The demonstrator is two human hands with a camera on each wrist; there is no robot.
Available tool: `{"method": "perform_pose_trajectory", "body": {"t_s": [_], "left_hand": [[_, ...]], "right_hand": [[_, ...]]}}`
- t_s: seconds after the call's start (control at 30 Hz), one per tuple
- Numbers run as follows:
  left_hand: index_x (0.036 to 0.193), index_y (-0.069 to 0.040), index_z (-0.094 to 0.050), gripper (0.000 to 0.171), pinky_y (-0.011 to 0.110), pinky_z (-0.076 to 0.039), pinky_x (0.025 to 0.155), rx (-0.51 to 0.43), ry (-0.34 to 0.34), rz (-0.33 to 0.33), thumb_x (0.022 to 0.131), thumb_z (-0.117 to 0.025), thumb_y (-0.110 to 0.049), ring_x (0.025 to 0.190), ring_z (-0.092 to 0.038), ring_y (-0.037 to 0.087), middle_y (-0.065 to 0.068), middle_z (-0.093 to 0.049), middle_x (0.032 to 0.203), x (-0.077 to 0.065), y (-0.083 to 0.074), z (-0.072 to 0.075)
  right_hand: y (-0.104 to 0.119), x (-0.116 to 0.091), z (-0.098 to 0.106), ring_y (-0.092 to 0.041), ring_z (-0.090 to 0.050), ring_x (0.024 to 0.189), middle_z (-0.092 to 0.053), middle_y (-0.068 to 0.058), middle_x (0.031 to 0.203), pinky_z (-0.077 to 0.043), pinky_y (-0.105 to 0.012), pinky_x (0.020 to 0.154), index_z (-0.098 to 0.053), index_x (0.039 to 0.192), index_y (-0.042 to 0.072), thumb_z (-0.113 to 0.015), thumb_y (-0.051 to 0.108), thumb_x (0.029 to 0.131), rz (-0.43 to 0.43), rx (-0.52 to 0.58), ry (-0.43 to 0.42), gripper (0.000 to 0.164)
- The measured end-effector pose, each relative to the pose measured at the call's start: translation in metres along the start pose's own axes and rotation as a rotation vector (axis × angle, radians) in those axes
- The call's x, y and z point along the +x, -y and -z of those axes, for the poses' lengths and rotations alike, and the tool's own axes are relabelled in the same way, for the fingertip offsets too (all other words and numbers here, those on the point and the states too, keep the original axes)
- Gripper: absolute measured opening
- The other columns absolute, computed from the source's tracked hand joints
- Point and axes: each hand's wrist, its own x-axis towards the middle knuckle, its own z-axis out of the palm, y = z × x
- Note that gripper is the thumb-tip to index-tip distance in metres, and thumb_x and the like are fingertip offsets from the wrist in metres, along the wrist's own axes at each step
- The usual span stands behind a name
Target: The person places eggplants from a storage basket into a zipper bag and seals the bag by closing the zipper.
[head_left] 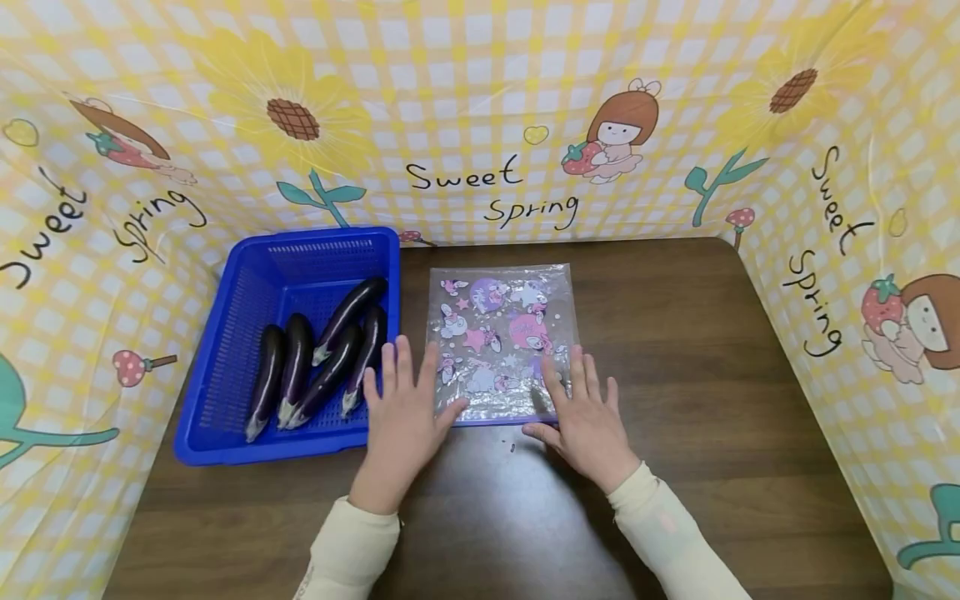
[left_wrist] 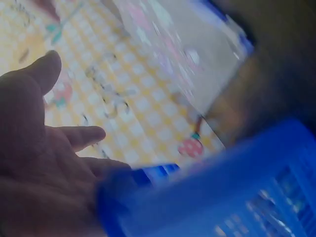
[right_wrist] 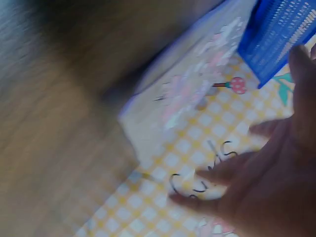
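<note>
A clear plastic bag [head_left: 495, 392] printed with pink and purple cartoon figures lies flat on the table, a purple-blue strip along its near edge. My left hand [head_left: 405, 421] is spread, fingers straight, between the bag and the blue basket [head_left: 198, 446]; its fingertips overlap the basket's right rim in the head view. At the bag's near right corner is my right hand [head_left: 592, 429], fingers spread and straight, overlapping that corner. Neither hand holds anything. Several dark purple eggplants [head_left: 322, 379] lie in the basket. Both wrist views are blurred; each shows an open palm [left_wrist: 29, 163] or fingers [right_wrist: 227, 168].
The brown wooden table [head_left: 675, 375] extends right of the bag. Yellow checked cloth [head_left: 480, 100] with flowers and lettering walls off the back and both sides. Small dark specks [head_left: 513, 447] lie just in front of the bag.
</note>
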Motion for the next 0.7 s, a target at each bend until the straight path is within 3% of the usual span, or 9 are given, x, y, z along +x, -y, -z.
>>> {"method": "perform_pose_trajectory", "body": {"t_s": [0.17,0.33,0.53,0.7], "left_hand": [[0.159,-0.006,-0.028,0.084,0.069,-0.017,0.111,-0.138,0.061,0.057,0.098,-0.059,-0.055,0.146,-0.023,0.048,0.031,-0.019,0.160,0.004,0.029,0.020],[0.152,0.002,-0.040,0.072,0.069,-0.032,0.103,-0.168,0.092,0.051,0.105,-0.045,-0.052,0.133,-0.043,0.051,0.031,-0.041,0.150,0.003,0.059,0.037],[0.147,0.003,-0.046,0.050,0.066,-0.035,0.102,-0.163,0.258,0.091,0.110,-0.039,-0.030,0.131,-0.045,0.050,0.029,-0.049,0.144,0.004,0.083,0.049],[0.149,-0.003,-0.047,0.049,0.068,-0.035,0.102,-0.123,0.344,0.157,0.108,-0.046,-0.030,0.132,-0.042,0.052,0.030,-0.045,0.146,0.009,0.088,0.043]], "right_hand": [[-0.013,0.000,-0.006,-0.049,-0.036,0.139,-0.035,-0.031,0.153,-0.036,-0.071,0.100,-0.047,0.150,0.010,-0.076,0.046,0.089,0.084,0.046,0.026,0.077],[-0.026,-0.002,-0.010,-0.046,-0.053,0.125,-0.058,-0.026,0.133,-0.044,-0.067,0.093,-0.063,0.131,0.006,-0.084,0.031,0.084,0.159,0.006,-0.035,0.057],[-0.031,-0.002,-0.016,-0.041,-0.060,0.112,-0.065,-0.021,0.119,-0.050,-0.061,0.087,-0.070,0.113,0.010,-0.085,0.015,0.081,0.227,-0.013,-0.074,0.036],[-0.024,0.002,-0.025,-0.043,-0.061,0.114,-0.065,-0.022,0.123,-0.051,-0.061,0.087,-0.073,0.117,0.013,-0.078,0.011,0.087,0.290,-0.025,-0.082,0.030]]}}
